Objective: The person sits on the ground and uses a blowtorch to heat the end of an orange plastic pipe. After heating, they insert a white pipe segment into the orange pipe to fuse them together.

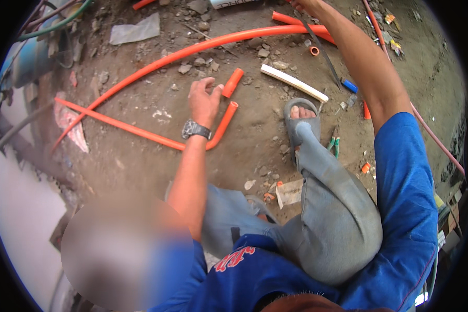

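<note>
My left hand, with a watch at the wrist, hovers over the dirt with its fingers loosely bent and the thumb apart; nothing shows in its grasp. Right beside the thumb is a short orange pipe piece. Below that lies a bent orange pipe, its open end pointing up toward the short piece. My right hand reaches to the top edge, where the picture cuts off part of it and its fingers are hard to read. Near it are a long curved orange pipe and a dark flat strip.
A white bar, a blue cylinder and green-handled pliers lie around my sandalled foot. An orange ring sits near the strip. A pink hose runs down the right side. Stones and scraps dot the ground.
</note>
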Demonstrator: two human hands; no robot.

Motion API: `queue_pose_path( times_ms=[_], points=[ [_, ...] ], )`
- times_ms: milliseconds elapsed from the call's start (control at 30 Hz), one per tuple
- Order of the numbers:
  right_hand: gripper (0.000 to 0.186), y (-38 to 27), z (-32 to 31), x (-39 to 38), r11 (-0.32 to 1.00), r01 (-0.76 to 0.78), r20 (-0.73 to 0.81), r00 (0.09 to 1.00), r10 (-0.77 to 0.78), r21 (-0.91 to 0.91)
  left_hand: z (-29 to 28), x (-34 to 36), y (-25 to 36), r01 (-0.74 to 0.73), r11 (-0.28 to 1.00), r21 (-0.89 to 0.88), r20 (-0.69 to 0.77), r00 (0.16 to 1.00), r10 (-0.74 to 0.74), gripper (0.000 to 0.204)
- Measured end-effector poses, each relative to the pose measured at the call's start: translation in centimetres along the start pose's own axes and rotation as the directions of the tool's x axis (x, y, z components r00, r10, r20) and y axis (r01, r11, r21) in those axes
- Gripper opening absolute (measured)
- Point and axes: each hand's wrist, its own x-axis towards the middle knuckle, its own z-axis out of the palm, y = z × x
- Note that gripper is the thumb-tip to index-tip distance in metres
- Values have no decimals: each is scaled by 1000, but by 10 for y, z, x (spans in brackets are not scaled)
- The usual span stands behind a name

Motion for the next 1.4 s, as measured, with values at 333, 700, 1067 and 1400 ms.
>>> queue_pose_path(
  times_ms=[333, 700, 1067, 1400],
  points=[
    [53, -4, 19, 26, 971, -156, -11, 987, 160, 183, -52, -42, -2, 114, 986, -121, -31, 993, -118, 26],
    [29, -8, 18, 14, 769, -152, 160, 985, 66, 621, -40, -61, -8, 226, 957, -185, 23, 974, -225, 28],
    [18, -46, 14, -56, 705, 211, -12, 961, -276, 677, -39, -41, 5, 44, 972, -229, -92, 994, -66, 19],
    [37, -28, 6, -181, 687, 168, 108, 934, -340, 707, -83, -1, 125, -545, 817, 187, -182, 798, 574, 43]
  ],
)
